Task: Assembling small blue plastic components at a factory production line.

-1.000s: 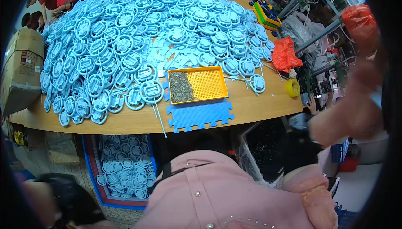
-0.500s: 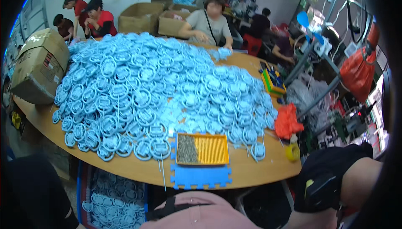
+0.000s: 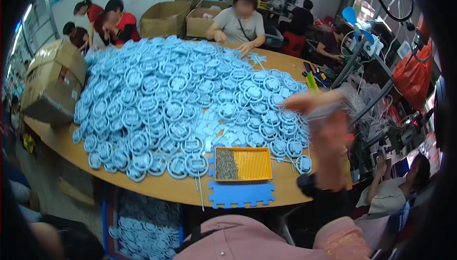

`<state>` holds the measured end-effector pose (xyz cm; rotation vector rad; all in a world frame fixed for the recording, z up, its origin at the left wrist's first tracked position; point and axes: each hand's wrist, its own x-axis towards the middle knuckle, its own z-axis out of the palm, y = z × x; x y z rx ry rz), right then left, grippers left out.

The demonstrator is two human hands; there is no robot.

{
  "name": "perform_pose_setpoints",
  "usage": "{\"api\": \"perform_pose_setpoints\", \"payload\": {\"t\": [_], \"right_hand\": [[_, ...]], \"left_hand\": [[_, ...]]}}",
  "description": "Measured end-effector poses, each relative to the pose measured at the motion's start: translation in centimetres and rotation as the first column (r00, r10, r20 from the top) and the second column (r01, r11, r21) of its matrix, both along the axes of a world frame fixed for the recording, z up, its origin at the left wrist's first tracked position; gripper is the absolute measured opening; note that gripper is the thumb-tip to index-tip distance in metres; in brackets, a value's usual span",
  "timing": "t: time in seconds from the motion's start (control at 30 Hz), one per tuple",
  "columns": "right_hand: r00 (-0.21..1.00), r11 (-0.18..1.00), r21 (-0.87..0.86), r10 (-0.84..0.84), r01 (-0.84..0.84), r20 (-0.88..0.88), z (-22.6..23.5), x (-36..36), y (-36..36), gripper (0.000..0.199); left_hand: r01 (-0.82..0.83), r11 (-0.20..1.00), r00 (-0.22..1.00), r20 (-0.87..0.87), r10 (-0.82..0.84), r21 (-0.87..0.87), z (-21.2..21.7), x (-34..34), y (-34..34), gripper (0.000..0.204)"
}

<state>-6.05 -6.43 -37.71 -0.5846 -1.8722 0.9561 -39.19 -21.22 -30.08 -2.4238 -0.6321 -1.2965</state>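
My right hand (image 3: 326,127) is raised over the right side of the table, smeared by motion. One or more fingers reach toward the left, but whether anything is held does not show. Nearest to it is the right edge of a large heap of light-blue plastic ring-shaped parts (image 3: 178,81), some with thin stems. My left hand is out of view; only part of a dark-sleeved arm (image 3: 71,238) shows at the lower left. In front of me a yellow ribbed tray (image 3: 254,164) holds many small metal pins (image 3: 225,165) on its left side. It rests on a blue foam mat (image 3: 240,193).
A cardboard box (image 3: 54,86) stands at the table's left end. Below the near edge, a blue-rimmed crate (image 3: 105,231) holds more blue parts. Across the wooden table (image 3: 57,141) sits a co-worker (image 3: 240,24). A blue fan (image 3: 350,15) is at the right.
My right arm has swung from the lower right up over the table's right side. The view has shifted, so the table and heap appear slightly farther right. The co-worker opposite has moved their hands.
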Motion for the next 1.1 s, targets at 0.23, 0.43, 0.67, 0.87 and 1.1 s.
{"api": "perform_pose_setpoints", "payload": {"t": [0.23,0.43,0.67,0.87,1.1], "right_hand": [[0.801,0.724,-0.389,-0.385,0.57,0.458,-30.3,11.0,8.1,0.022],[0.512,0.722,0.302,-0.667,0.622,0.541,-32.5,14.0,17.9,0.016],[0.344,0.723,0.33,-0.613,0.607,0.711,-36.3,20.0,26.6,0.019],[0.325,0.704,0.327,-0.622,0.63,0.712,-36.7,24.2,28.5,0.018],[0.3,0.653,0.302,-0.644,0.694,0.704,-38.3,31.4,30.2,0.014]], "left_hand": [[0.499,0.366,0.626,0.618,0.475,-0.786,-28.3,5.6,15.8,0.064],[-0.307,0.418,0.906,-0.129,0.403,-0.855,-37.0,11.8,32.7,0.08],[-0.559,0.295,0.804,-0.42,0.421,-0.775,-44.0,18.1,48.7,0.092],[-0.547,0.342,0.829,-0.437,0.35,-0.764,-45.8,24.4,49.6,0.1],[-0.571,0.341,0.818,-0.483,0.311,-0.747,-44.6,30.7,50.1,0.1]]}}
